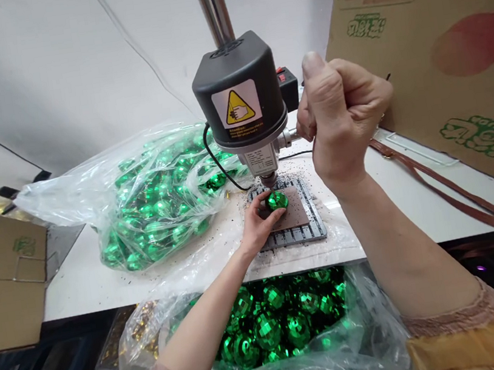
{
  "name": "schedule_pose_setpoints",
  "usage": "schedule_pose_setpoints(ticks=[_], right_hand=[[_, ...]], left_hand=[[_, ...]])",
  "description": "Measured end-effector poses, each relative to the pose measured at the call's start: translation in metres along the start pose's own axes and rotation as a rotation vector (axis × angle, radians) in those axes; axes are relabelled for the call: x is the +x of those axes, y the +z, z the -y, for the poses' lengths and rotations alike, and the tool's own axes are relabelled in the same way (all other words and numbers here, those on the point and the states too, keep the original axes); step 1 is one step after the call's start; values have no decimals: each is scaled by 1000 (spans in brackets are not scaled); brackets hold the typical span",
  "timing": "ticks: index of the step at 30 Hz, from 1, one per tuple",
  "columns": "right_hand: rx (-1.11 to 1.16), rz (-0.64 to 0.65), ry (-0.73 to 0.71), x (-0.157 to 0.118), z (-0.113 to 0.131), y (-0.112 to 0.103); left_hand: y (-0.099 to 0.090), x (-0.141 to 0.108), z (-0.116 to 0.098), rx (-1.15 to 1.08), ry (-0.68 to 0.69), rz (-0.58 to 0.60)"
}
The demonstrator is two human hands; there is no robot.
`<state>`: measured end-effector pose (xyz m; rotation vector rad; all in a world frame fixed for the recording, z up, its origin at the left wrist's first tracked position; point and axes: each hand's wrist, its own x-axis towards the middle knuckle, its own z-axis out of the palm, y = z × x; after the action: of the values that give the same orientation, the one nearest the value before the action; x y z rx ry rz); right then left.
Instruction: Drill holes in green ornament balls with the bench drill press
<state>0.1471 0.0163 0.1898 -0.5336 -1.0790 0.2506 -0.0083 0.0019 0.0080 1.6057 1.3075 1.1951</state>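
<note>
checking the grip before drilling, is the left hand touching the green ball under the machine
Touching. The head view shows it: the left hand curls around the green ball, its thumb meeting the near side without a gap.

1. Ball (277,200) is showing glossy green mirror facets.
2. Drill housing (233,67) is showing black, its sticker (236,105) yellow triangle on white.
3. Carton (400,35) is showing brown, green lettering, red oval.
4. Strap (397,155) is showing reddish brown.
</note>
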Motion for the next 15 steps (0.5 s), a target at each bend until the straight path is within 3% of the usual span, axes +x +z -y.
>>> schedule_pose_setpoints(ticks=[4,15], right_hand=[[9,-7,4,0,-3,0],[57,-82,-92,-23,-12,-8]], left_hand=[[2,-4,3,68,74,14],[4,-4,9,-5,62,56]])
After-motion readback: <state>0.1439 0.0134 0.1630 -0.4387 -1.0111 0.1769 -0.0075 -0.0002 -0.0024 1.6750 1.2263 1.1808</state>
